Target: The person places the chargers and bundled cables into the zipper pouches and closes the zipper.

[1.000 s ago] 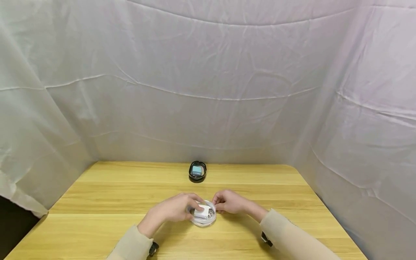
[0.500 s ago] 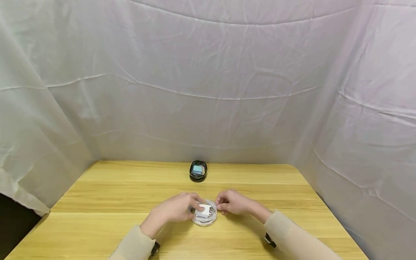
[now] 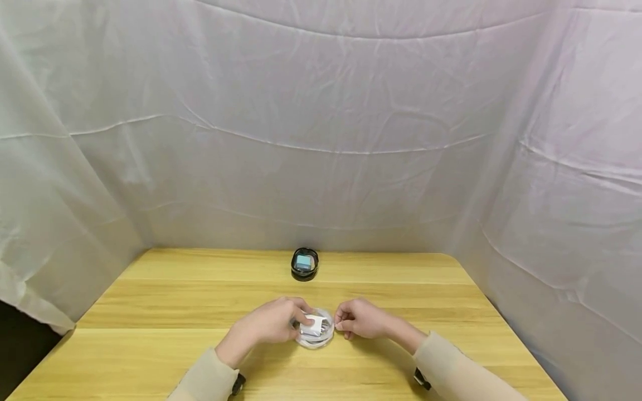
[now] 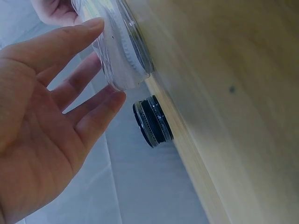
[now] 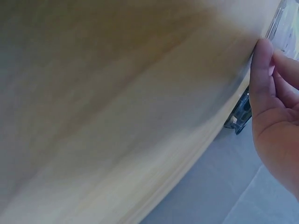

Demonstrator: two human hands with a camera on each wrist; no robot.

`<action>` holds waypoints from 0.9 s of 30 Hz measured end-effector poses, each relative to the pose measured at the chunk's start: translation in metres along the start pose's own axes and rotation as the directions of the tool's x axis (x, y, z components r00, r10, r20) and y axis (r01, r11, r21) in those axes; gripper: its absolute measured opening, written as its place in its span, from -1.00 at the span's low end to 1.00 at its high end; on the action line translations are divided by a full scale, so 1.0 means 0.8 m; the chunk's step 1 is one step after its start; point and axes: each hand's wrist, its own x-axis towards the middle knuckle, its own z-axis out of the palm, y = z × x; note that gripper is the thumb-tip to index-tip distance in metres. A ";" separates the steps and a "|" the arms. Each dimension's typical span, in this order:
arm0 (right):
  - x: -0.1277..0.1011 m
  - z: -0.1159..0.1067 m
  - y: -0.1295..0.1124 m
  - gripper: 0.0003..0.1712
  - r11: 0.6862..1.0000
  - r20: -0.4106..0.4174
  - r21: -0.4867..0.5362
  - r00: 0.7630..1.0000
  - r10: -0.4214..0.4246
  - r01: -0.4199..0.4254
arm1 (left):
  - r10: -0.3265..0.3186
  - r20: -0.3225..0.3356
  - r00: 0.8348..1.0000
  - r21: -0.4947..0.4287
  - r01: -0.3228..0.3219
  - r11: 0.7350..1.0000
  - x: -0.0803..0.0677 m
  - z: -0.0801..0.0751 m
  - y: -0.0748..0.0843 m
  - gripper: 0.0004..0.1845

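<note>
A round clear zip pouch (image 3: 315, 344) with a whitish rim lies on the table in the head view. Inside it a white charger block (image 3: 315, 325) and what looks like metal prongs or a cable end show through. My left hand (image 3: 271, 322) grips the pouch from the left, thumb on top and fingers round its side; zipper teeth run along that side in the left wrist view. At the pouch's right edge my right hand (image 3: 365, 318) pinches something small between thumb and forefinger, seemingly the zipper pull, which the fingertips mostly hide.
Farther back on the wooden table (image 3: 180, 295) stands a black-rimmed round zip pouch (image 3: 304, 275) with a light blue item inside. Pale cloth (image 3: 311, 167) hangs behind the table and along both sides.
My right hand has shifted slightly right and nearer to me along the pouch's edge, still pinching. The left hand and the clear pouch stay almost in place.
</note>
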 end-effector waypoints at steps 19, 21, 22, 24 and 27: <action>0.003 -0.002 -0.004 -0.91 0.984 -0.085 -0.174 0.995 -0.043 0.027 | 0.018 0.008 1.000 0.011 -0.018 1.000 -0.002 -0.003 -0.001 -0.57; 0.005 -0.002 -0.003 -0.92 0.982 -0.092 -0.188 0.995 -0.040 0.022 | 0.019 0.008 1.000 0.019 -0.019 1.000 -0.002 -0.003 -0.001 -0.57; 0.007 -0.002 -0.003 -0.93 0.981 -0.094 -0.193 0.995 -0.039 0.020 | 0.019 0.006 1.000 0.024 -0.019 1.000 -0.003 -0.003 -0.001 -0.57; 0.009 -0.002 -0.003 -0.94 0.980 -0.099 -0.200 0.994 -0.036 0.016 | 0.019 0.003 1.000 0.022 -0.019 1.000 -0.003 -0.003 -0.001 -0.58; 0.015 -0.001 -0.003 -0.92 0.978 -0.100 -0.208 0.995 -0.022 0.001 | 0.028 -0.007 1.000 0.012 -0.028 1.000 -0.002 -0.004 -0.001 -0.62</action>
